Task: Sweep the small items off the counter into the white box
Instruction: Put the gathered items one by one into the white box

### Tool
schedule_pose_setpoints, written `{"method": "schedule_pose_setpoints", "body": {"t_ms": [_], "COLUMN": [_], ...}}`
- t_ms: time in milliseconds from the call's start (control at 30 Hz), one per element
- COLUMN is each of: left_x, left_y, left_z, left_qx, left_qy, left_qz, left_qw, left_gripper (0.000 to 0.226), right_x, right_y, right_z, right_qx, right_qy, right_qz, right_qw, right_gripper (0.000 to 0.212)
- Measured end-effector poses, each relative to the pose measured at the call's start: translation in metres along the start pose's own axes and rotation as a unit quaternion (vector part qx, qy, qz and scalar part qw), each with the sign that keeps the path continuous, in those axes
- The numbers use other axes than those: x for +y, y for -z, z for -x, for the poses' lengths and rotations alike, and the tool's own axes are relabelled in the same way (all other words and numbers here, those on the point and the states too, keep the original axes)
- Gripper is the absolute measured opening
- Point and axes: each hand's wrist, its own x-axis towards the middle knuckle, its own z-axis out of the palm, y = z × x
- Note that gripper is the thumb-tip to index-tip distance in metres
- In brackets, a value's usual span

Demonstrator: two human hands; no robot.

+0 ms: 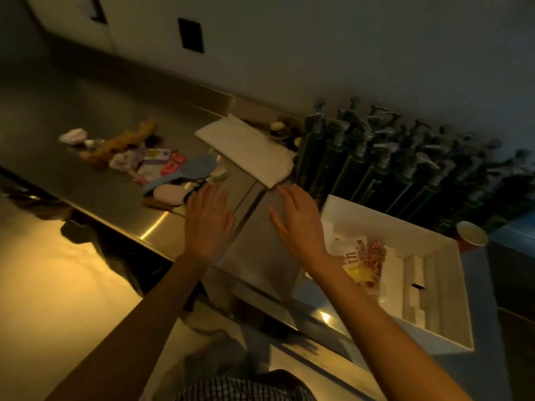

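Both your hands are flat over the shiny steel counter, fingers straight, gripping nothing. Your left hand has its fingertips right at the near edge of the pile of small items: a blue plastic hairbrush, a pale pink oval soap-like thing, a brown plush toy. Your right hand sits just beside the white rectangular box, which already holds some snack packets. A folded white cloth lies behind your hands.
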Motion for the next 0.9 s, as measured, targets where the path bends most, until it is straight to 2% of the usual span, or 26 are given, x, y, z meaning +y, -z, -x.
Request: {"method": "schedule_pose_setpoints", "body": {"t_ms": [100,233,367,500,900], "left_x": [-0.03,-0.07,-0.104,-0.137,-0.225], "left_y": [0.007,-0.007,-0.023,-0.036,-0.074], "left_z": [0.013,0.028,0.028,0.018,-0.034], "left_qx": [0.013,0.041,0.026,0.017,-0.107], "left_qy": [0.035,0.042,0.029,0.019,-0.027], "left_qz": [0.0,-0.002,0.019,0.035,0.11], "left_qw": [0.999,0.998,0.999,0.999,0.988], "left_gripper": [0.043,0.038,0.037,0.036,0.047], "right_x": [-0.023,-0.045,-0.061,-0.076,-0.105], "right_y": [-0.025,-0.06,-0.094,-0.126,-0.204], "right_z": [-0.005,-0.007,-0.015,-0.029,-0.058], "right_qx": [-0.011,-0.006,-0.051,-0.059,-0.127], "right_qy": [0.013,0.024,-0.002,-0.027,-0.076], "right_qz": [0.001,0.004,-0.004,-0.014,-0.011], "right_qw": [1.0,1.0,0.999,0.998,0.989], "right_gripper": [0.05,0.044,0.049,0.049,0.047]}}
